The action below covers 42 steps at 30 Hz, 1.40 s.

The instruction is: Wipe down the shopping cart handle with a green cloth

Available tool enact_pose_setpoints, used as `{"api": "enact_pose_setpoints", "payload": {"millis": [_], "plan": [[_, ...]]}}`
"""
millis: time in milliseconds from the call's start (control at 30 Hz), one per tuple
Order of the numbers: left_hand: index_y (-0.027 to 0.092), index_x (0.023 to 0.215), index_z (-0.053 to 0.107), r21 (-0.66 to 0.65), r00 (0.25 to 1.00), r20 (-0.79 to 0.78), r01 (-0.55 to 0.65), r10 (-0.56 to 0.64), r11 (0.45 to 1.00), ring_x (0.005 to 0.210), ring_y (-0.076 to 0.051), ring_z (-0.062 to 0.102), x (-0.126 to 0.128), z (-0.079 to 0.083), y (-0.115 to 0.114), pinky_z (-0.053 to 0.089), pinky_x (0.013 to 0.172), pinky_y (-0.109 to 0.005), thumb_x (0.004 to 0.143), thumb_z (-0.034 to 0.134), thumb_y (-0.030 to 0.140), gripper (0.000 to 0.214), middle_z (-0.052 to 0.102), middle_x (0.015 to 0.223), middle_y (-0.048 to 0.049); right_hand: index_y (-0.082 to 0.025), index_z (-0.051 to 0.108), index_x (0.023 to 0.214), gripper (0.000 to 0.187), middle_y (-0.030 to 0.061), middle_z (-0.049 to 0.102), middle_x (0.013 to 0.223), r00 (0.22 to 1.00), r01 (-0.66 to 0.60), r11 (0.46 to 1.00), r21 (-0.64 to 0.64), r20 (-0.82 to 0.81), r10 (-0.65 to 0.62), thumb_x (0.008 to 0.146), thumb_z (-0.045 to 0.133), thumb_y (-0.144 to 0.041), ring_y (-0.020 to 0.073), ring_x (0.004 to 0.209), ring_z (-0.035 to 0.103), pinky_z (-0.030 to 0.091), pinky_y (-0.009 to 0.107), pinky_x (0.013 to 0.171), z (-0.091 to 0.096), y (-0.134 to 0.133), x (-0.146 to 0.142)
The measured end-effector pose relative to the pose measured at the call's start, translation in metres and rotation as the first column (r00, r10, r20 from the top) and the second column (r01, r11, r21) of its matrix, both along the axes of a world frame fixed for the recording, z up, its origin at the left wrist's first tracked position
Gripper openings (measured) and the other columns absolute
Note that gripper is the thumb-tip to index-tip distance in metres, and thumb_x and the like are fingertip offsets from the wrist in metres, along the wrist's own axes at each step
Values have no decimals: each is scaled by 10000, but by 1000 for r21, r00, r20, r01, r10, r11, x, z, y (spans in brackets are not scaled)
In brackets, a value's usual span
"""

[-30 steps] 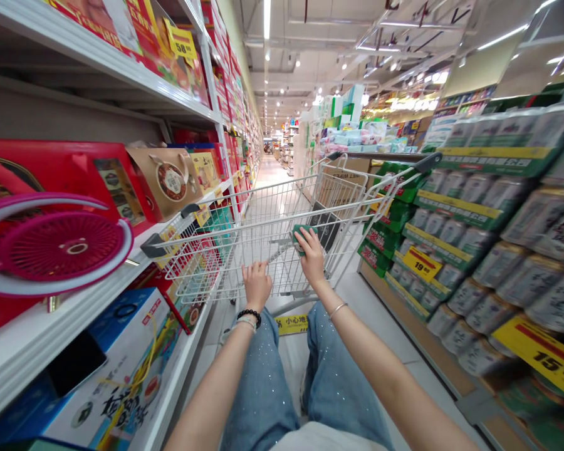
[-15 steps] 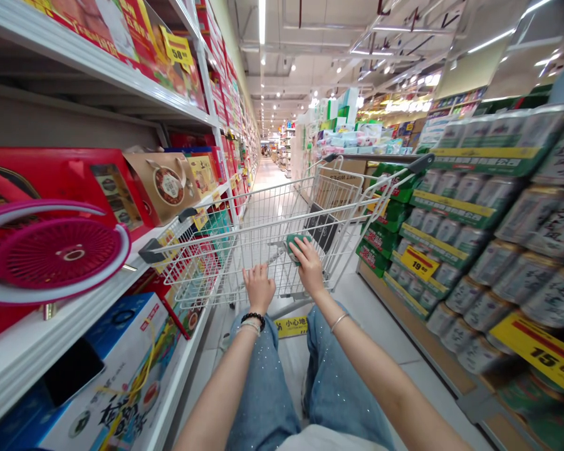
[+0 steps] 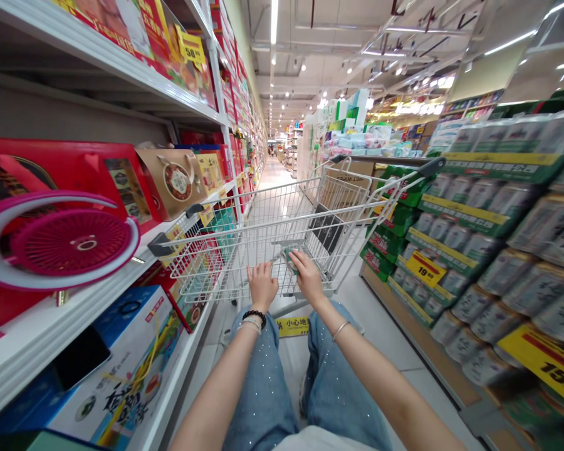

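Observation:
A wire shopping cart (image 3: 225,247) stands crosswise in front of me. My left hand (image 3: 262,285) rests on its near side wires, the fingers bent over them. Just to the right, my right hand (image 3: 308,277) has its fingers closed over a small green cloth-like piece (image 3: 291,261), pressed against the wires. Much of that piece is hidden by the fingers. A dark panel (image 3: 326,228) hangs inside the cart, and its long handle bar (image 3: 380,160) is at the upper right.
Shelves on the left hold red gift boxes (image 3: 61,169), a pink fan-like device (image 3: 75,243) and a dark phone-like slab (image 3: 82,356). Stacked can packs (image 3: 465,228) line the right side. A yellow floor sticker (image 3: 292,326) lies between my knees.
My right hand and the green piece have moved slightly down along the cart's side. My left hand stays at the wires. The whole view has shifted a little to the left.

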<state>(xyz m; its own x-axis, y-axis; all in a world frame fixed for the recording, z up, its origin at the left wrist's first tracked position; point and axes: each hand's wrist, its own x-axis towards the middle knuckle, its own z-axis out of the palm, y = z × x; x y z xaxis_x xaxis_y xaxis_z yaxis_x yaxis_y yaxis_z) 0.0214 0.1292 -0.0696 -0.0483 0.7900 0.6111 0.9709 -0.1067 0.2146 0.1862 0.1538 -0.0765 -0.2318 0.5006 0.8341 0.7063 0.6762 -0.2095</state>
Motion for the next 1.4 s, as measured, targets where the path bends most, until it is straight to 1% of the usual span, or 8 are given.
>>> {"api": "enact_pose_setpoints", "payload": {"millis": [167,467,633,767,1067,1233,1333,1400], "plan": [[175,1228,609,-9,1000,9,4,-4,1000,1151,-274,557,2,1,-4,220,1205,-501,772,502,127,471,656,1146,-109,-281,521,1418,670,13,488,1507,997,68,995,68,-42,-65,851,347,31,187,1484,296,255,474,1233,36,13,-6],[161,1266,588,-57,1000,5,31,-31,998,1186,-278,544,1,5,-6,224,1204,-496,778,499,124,497,653,1205,-114,-259,555,1393,727,26,560,1444,999,-35,999,-35,32,36,775,341,59,200,1438,392,367,475,1180,-29,0,-13],[181,1265,585,-57,999,2,44,-44,997,1201,-271,538,1,2,-5,207,1213,-497,777,515,129,496,649,1236,-96,-262,506,1432,756,20,521,1481,979,-23,999,43,-201,32,775,326,65,173,1479,307,317,451,1211,13,2,-13],[176,1272,581,-74,999,3,35,-34,997,1205,-273,534,3,1,-6,194,1219,-504,774,524,134,503,642,1255,-95,-288,541,1401,686,-1,504,1494,990,-3,997,73,-137,14,836,330,38,181,1506,233,241,495,1235,34,15,-17],[175,1257,586,-65,999,-3,52,-53,997,1264,-246,522,-4,6,-11,226,1217,-485,805,468,94,474,611,1324,-106,-290,541,1401,751,10,557,1447,995,-55,998,-38,76,58,759,366,59,200,1460,351,354,501,1182,-32,0,-13],[174,1339,547,25,990,2,-141,141,990,1377,-295,420,-32,5,-18,205,1216,-528,801,507,109,544,504,1445,-148,-292,519,1420,747,4,526,1475,999,-25,997,68,-29,27,787,342,62,186,1475,317,316,475,1208,4,2,-14],[199,1384,522,-54,992,-21,-124,123,991,1419,-310,369,-42,5,-19,195,1212,-566,808,495,111,583,478,1488,-124,-318,517,1418,701,-13,498,1497,999,6,997,75,-39,-3,839,339,34,183,1493,274,255,499,1232,22,12,-24],[204,1385,528,-123,995,-21,-98,96,988,1421,-308,370,-44,5,-18,188,1212,-578,816,477,112,579,525,1455,-108,-314,519,1417,685,-5,495,1499,1000,10,999,47,-17,-9,848,344,27,189,1494,271,240,520,1234,17,16,-31]]}}
